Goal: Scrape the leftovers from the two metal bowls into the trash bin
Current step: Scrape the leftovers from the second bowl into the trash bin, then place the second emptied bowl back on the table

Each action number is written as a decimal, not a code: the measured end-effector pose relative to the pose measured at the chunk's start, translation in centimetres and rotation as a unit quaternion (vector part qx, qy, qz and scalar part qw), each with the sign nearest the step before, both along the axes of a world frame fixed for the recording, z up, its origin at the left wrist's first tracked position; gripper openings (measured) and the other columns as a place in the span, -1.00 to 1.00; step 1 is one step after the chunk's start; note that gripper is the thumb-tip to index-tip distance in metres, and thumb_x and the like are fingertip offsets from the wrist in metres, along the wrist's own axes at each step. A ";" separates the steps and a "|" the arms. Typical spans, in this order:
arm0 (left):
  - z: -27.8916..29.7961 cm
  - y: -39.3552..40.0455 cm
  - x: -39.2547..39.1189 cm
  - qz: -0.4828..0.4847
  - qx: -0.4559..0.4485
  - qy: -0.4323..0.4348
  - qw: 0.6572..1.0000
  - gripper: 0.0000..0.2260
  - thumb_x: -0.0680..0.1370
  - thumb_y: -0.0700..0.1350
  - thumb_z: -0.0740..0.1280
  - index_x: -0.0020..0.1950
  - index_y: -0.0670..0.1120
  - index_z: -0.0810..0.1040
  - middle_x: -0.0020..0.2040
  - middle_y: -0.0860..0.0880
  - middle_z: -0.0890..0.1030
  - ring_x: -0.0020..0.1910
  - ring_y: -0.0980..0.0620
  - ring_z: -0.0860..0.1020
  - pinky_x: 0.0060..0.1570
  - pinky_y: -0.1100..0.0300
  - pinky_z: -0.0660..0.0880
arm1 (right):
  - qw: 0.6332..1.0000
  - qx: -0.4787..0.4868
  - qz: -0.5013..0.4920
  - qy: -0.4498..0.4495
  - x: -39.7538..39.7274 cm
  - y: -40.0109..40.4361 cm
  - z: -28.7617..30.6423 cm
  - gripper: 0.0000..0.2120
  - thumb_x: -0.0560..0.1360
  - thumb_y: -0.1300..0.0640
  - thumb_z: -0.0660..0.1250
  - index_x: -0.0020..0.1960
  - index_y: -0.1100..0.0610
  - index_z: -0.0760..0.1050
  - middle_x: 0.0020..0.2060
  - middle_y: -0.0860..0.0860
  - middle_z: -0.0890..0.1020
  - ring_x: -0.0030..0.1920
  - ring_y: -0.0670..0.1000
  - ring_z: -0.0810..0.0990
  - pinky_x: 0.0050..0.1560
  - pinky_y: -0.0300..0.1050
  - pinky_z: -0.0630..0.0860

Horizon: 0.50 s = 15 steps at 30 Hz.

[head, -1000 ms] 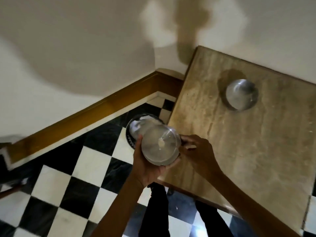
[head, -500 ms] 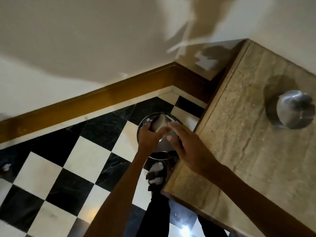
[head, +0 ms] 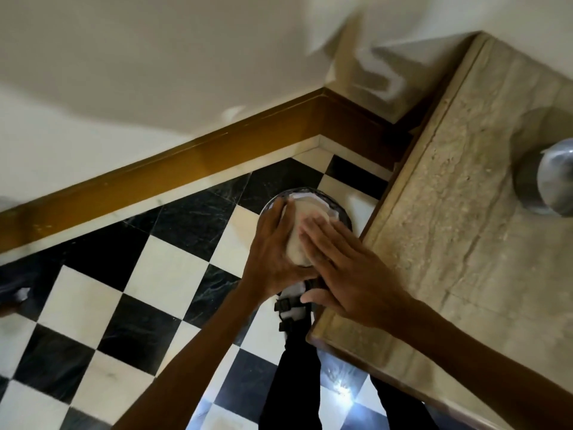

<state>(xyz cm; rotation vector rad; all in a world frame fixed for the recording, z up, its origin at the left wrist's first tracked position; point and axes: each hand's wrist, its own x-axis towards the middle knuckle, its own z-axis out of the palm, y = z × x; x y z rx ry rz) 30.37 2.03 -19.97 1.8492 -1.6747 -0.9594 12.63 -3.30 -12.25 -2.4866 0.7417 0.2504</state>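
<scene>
Head view, sweeping from the left: checkered black-and-white floor [head: 130, 293] running up to the brown skirting board [head: 192, 162], and the whole scene has slid since a second ago, so the floor now fills much more of the picture. My left hand [head: 273, 259] comes next, fingers wrapped around the near side of the metal bowl [head: 297, 240], holding it tipped over. A second back I held that bowl up at table height with a pale scrap visible inside; now it is down low, directly above the trash bin [head: 339, 209], whose dark round rim shows just past my knuckles. The bowl blurs pale, so I cannot tell whether anything is left in it. My right hand [head: 350, 274] was curled at the bowl's edge before; half a second ago it was reaching over; now it lies flat and spread, fingers [head: 313, 231] pressed across the bowl, gripping nothing that I can see. Below both hands, my sandalled foot [head: 294, 302] and dark trouser leg [head: 294, 383] stand beside the marble table [head: 449, 243]. Far right, the second metal bowl [head: 555, 184] sits on the tabletop, well apart from my hands, cut off by the frame edge where earlier it sat nearer the middle.
</scene>
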 end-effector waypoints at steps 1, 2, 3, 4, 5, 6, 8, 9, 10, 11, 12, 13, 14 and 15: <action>0.0 -0.2 -0.2 -0.007 0.003 -0.003 1.000 0.09 0.29 0.41 0.46 0.57 -0.21 0.13 0.57 -0.28 0.26 0.54 -0.25 0.27 0.44 -0.26 0.37 | 1.000 0.004 0.028 0.014 -0.3 0.1 -0.2 -0.16 0.57 -0.36 -0.01 0.60 0.22 -0.03 0.61 0.20 0.09 0.62 0.18 -0.01 0.55 0.23 0.18; -0.1 -0.4 -0.3 -0.012 0.006 -0.005 1.000 0.11 0.28 0.40 0.47 0.57 -0.21 0.12 0.58 -0.28 0.26 0.54 -0.24 0.27 0.43 -0.29 0.37 | 0.999 0.014 0.025 0.017 -0.6 0.1 -0.4 -0.17 0.58 -0.35 0.00 0.60 0.22 -0.01 0.61 0.19 0.09 0.62 0.16 -0.02 0.54 0.22 0.21; -0.1 -0.6 -0.5 -0.010 0.008 -0.005 1.000 0.11 0.29 0.41 0.46 0.58 -0.21 0.12 0.58 -0.28 0.26 0.54 -0.24 0.27 0.41 -0.30 0.38 | 1.000 0.020 -0.010 0.002 -0.7 -0.1 -0.3 -0.20 0.59 -0.32 0.01 0.60 0.23 0.02 0.61 0.20 0.10 0.62 0.16 -0.02 0.54 0.22 0.20; 0.1 -0.6 -0.7 -0.002 0.001 -0.001 1.000 0.10 0.31 0.44 0.43 0.58 -0.22 0.13 0.57 -0.28 0.26 0.54 -0.23 0.27 0.40 -0.30 0.38 | 0.998 0.021 -0.052 -0.021 -0.6 -0.4 0.1 -0.22 0.59 -0.29 0.02 0.59 0.24 0.04 0.60 0.20 0.11 0.62 0.16 0.00 0.57 0.20 0.16; 0.4 -0.8 -0.9 0.007 -0.005 0.003 1.000 0.09 0.33 0.46 0.40 0.58 -0.25 0.16 0.57 -0.28 0.26 0.55 -0.22 0.26 0.41 -0.29 0.38 | 0.996 0.007 -0.079 -0.037 -0.5 -0.6 0.5 -0.23 0.59 -0.27 0.02 0.59 0.26 0.05 0.60 0.21 0.11 0.62 0.17 0.02 0.60 0.17 0.10; 0.5 -1.0 -1.1 0.011 -0.005 0.011 1.000 0.09 0.33 0.46 0.39 0.58 -0.26 0.17 0.58 -0.27 0.26 0.56 -0.20 0.25 0.43 -0.27 0.37 | 0.996 -0.007 -0.081 -0.036 -0.4 -0.7 0.5 -0.21 0.59 -0.28 0.01 0.59 0.26 0.04 0.60 0.21 0.10 0.62 0.17 0.01 0.60 0.15 0.07; 0.6 -1.3 -1.4 0.003 0.010 0.023 1.000 0.10 0.31 0.43 0.43 0.60 -0.21 0.13 0.59 -0.24 0.25 0.58 -0.20 0.22 0.45 -0.28 0.35 | 1.000 0.001 -0.011 0.013 -0.4 -0.8 0.0 -0.17 0.58 -0.33 0.03 0.60 0.24 -0.04 0.61 0.21 0.06 0.63 0.16 -0.05 0.59 0.20 0.10; 0.5 -1.2 -1.4 -0.002 0.013 0.019 1.000 0.08 0.31 0.42 0.42 0.60 -0.18 0.12 0.59 -0.24 0.25 0.57 -0.22 0.23 0.43 -0.31 0.35 | 0.999 0.017 0.004 0.027 -0.4 -0.7 -0.3 -0.16 0.58 -0.33 0.05 0.60 0.24 -0.05 0.61 0.21 0.06 0.63 0.15 -0.06 0.57 0.20 0.12; 0.2 -0.9 -1.5 -0.001 0.010 0.016 1.000 0.06 0.33 0.45 0.39 0.59 -0.18 0.11 0.58 -0.26 0.26 0.56 -0.24 0.24 0.42 -0.33 0.36 | 1.000 0.019 -0.013 0.021 -0.5 -0.6 -0.3 -0.17 0.59 -0.31 0.06 0.60 0.24 -0.04 0.61 0.21 0.07 0.62 0.15 -0.06 0.58 0.20 0.12; 0.2 -0.7 -1.5 0.006 0.003 0.014 1.000 0.06 0.36 0.49 0.33 0.58 -0.21 0.14 0.57 -0.28 0.26 0.56 -0.25 0.25 0.43 -0.32 0.36 | 0.999 0.013 -0.042 0.001 -0.5 -0.8 0.0 -0.19 0.59 -0.30 0.05 0.60 0.25 -0.01 0.61 0.21 0.08 0.62 0.15 -0.05 0.60 0.17 0.08; 0.4 -0.4 -1.3 0.013 -0.001 0.013 1.000 0.07 0.37 0.51 0.29 0.57 -0.26 0.16 0.57 -0.29 0.26 0.55 -0.25 0.25 0.44 -0.30 0.35 | 0.997 -0.002 -0.069 -0.021 -0.5 -0.8 0.5 -0.20 0.59 -0.29 0.03 0.59 0.25 0.01 0.61 0.21 0.08 0.62 0.14 -0.04 0.62 0.12 0.02; 0.5 -0.5 -1.2 0.015 -0.007 0.005 1.000 0.09 0.37 0.51 0.29 0.56 -0.30 0.18 0.57 -0.30 0.27 0.55 -0.24 0.25 0.45 -0.27 0.36 | 0.996 -0.018 -0.081 -0.027 -0.6 -0.7 0.6 -0.21 0.59 -0.29 0.01 0.59 0.25 0.01 0.61 0.21 0.07 0.62 0.14 -0.05 0.62 0.11 -0.02; 0.5 -0.5 -1.1 0.012 -0.013 -0.008 1.000 0.09 0.36 0.49 0.33 0.56 -0.31 0.18 0.56 -0.30 0.27 0.54 -0.25 0.27 0.43 -0.26 0.37 | 0.998 -0.021 -0.064 -0.015 -0.7 -0.6 0.4 -0.20 0.59 -0.30 -0.01 0.60 0.24 -0.01 0.61 0.20 0.05 0.62 0.14 -0.08 0.62 0.14 -0.02; 0.5 -0.4 -1.0 0.001 -0.017 -0.018 1.000 0.09 0.34 0.46 0.38 0.56 -0.29 0.18 0.55 -0.30 0.28 0.52 -0.26 0.29 0.41 -0.28 0.39 | 0.999 -0.004 -0.036 0.013 -1.0 -0.3 0.1 -0.20 0.59 -0.31 -0.02 0.60 0.22 -0.04 0.62 0.19 0.04 0.63 0.14 -0.09 0.60 0.18 0.02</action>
